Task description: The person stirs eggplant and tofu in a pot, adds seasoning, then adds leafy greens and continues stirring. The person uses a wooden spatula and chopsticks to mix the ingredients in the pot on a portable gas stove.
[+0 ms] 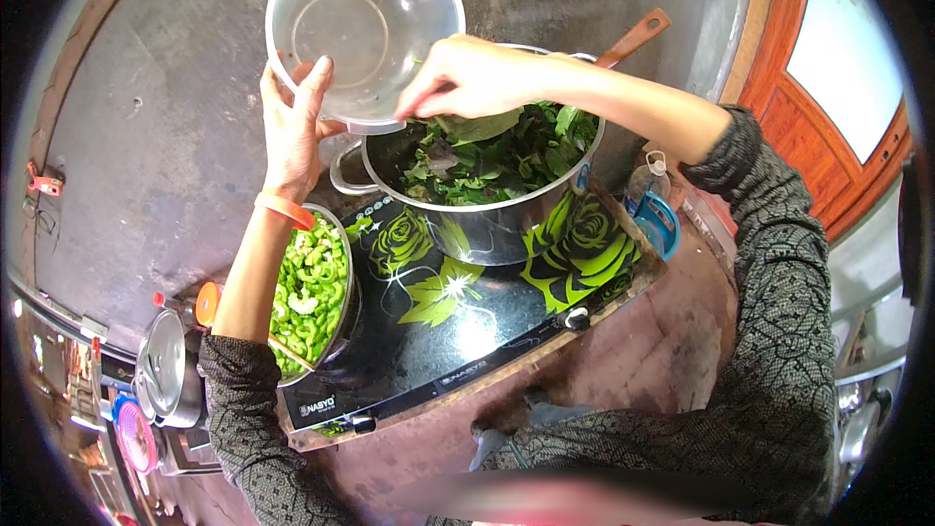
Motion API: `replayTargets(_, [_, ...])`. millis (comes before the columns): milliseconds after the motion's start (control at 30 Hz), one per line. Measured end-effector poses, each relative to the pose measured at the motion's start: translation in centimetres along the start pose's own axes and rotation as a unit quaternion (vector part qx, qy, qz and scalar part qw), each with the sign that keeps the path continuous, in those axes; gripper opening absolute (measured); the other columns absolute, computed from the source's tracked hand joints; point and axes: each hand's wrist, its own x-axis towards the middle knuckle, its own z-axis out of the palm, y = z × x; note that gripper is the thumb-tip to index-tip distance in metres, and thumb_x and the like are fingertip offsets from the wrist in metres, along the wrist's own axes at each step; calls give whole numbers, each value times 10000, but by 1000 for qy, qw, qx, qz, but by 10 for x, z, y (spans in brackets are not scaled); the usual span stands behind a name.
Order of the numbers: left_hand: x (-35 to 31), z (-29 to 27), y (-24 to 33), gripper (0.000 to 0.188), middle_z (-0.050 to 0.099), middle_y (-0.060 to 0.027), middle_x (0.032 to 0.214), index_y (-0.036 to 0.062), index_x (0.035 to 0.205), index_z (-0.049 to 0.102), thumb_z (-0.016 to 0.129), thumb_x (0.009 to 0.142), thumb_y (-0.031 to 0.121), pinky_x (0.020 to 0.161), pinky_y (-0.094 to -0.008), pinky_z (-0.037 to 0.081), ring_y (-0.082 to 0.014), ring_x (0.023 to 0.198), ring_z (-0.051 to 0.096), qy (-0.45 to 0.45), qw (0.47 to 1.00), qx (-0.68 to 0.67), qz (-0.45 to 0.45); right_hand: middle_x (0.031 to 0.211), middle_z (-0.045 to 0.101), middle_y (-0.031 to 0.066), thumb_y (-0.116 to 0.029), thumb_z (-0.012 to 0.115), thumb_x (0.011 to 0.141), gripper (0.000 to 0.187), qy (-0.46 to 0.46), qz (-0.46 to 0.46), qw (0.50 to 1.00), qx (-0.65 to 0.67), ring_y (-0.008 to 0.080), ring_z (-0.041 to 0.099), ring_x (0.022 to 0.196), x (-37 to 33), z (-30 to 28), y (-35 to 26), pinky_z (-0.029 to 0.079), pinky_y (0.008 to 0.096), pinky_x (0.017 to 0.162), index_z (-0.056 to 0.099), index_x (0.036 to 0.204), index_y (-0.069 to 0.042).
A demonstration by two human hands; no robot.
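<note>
Clear plastic bowl (pixel 365 29), tilted over steel pot (pixel 487 195) of leafy greens (pixel 487 151) on stove (pixel 458 321); left hand (pixel 292 122) grips its rim, right hand (pixel 467 78) pinches leaves. Best kept low over the pot, scraping remnants inward.

Wore dark knitted sleeves (pixel 779 331) with a fine speckled pattern, loose and pushed up toward the elbows; bare forearms below them; had an orange band (pixel 284 208) round the left wrist; bare hands, no gloves.
</note>
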Motion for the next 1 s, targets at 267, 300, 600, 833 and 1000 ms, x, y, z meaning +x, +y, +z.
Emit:
replayTargets(267, [-1,-5,1,948,318,-219,1542,88,1581,118,563,939,626,950,-507,556,-357,1361,458,-34,996,-64,-43,1241,660,192,-278,628,934,397,199,-80,971,-109,296,679,1085,19,-20,-5,526,402,956,647,1282,-88])
replayTargets(300, [-2,-2,1,947,328,-207,1530,85,1576,129,568,936,627,901,-483,576,-354,1356,464,-56,994,-87,-45,1344,601,217,-329,593,964,483,250,-158,943,-149,322,635,1189,37,-16,-4,490,417,1030,573,1384,-92])
replayTargets(600, [-8,0,11,1044,313,-228,1554,94,1577,138,472,859,775,1035,-436,522,-345,1364,468,-89,987,-121,-54,1320,598,215,-375,417,1055,494,-46,-91,995,2,371,619,1120,39,6,-35,465,444,984,446,1464,-99])
replayTargets(833, [-27,-38,25,1089,269,-263,1554,40,1577,9,475,892,747,1064,-555,469,-391,1382,435,-37,995,-76,-59,1003,746,169,-126,682,872,292,-11,-129,988,-82,287,716,895,-35,-41,-36,548,382,850,718,1145,-28])
replayTargets(1000, [-72,-118,61,1104,202,-321,1557,9,1559,88,615,867,688,975,-629,517,-483,1399,349,86,988,-127,-23,1306,639,186,-93,684,874,236,-5,-26,955,-295,271,661,1123,-62,-39,-50,553,390,906,737,1093,-25])
